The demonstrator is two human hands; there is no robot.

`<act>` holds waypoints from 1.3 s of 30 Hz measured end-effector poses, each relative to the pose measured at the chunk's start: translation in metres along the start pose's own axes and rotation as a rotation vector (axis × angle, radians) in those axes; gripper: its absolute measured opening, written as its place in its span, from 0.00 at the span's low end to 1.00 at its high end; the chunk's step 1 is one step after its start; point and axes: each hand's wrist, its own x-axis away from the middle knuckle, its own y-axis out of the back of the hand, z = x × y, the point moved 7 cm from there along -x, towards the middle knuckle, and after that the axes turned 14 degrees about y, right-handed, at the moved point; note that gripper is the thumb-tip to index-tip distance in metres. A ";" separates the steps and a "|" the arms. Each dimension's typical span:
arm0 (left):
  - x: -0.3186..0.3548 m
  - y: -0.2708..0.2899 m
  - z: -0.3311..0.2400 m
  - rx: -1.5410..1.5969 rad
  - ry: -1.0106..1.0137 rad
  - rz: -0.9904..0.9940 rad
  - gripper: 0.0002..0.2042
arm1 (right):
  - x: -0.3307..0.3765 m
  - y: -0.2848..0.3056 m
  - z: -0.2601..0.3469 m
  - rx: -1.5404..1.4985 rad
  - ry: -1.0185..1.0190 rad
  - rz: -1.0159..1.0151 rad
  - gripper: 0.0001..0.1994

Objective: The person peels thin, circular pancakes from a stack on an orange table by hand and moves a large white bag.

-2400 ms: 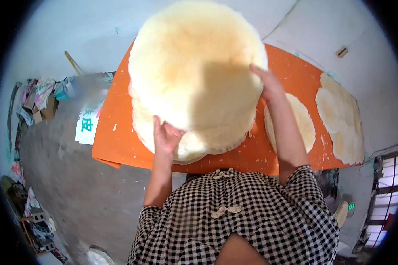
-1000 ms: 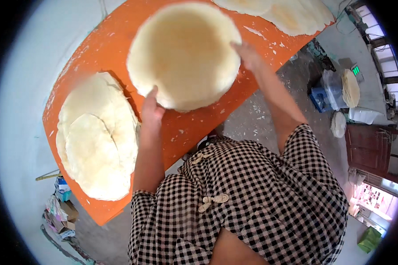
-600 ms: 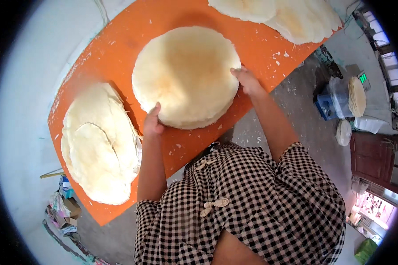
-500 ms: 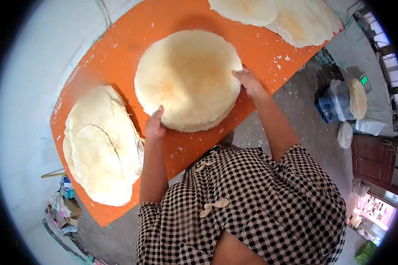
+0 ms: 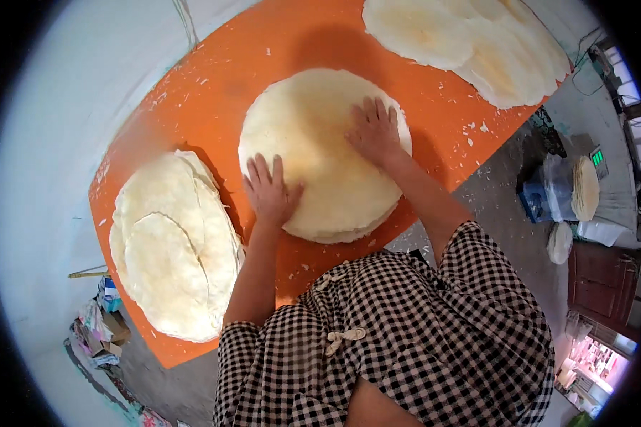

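Note:
A round stack of thin, pale flatbreads (image 5: 327, 171) lies in front of me on an orange tabletop (image 5: 228, 85). Flat on its left part rests my left hand (image 5: 272, 192), fingers spread. My right hand (image 5: 376, 134) lies on its upper right part, fingers also spread, holding nothing. To the left is a second pile of flatbreads (image 5: 160, 285), with a smaller or folded piece on top. More flatbread sheets (image 5: 470, 46) overlap at the far right of the table.
White crumbs are scattered over the tabletop. A white wall (image 5: 57, 142) borders its left side. Right of the table, on the grey floor (image 5: 498, 192), stand a blue crate (image 5: 535, 202) and another flatbread stack (image 5: 585, 188). A cardboard box (image 5: 115, 331) and clutter lie at lower left.
Both hands have left the stack's edges and now lie flat on its top. The whole scene has shifted slightly right and down in view.

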 end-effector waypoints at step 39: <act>0.281 0.014 0.080 2.161 1.203 0.306 0.16 | 0.016 0.023 0.281 -0.177 1.441 0.069 0.18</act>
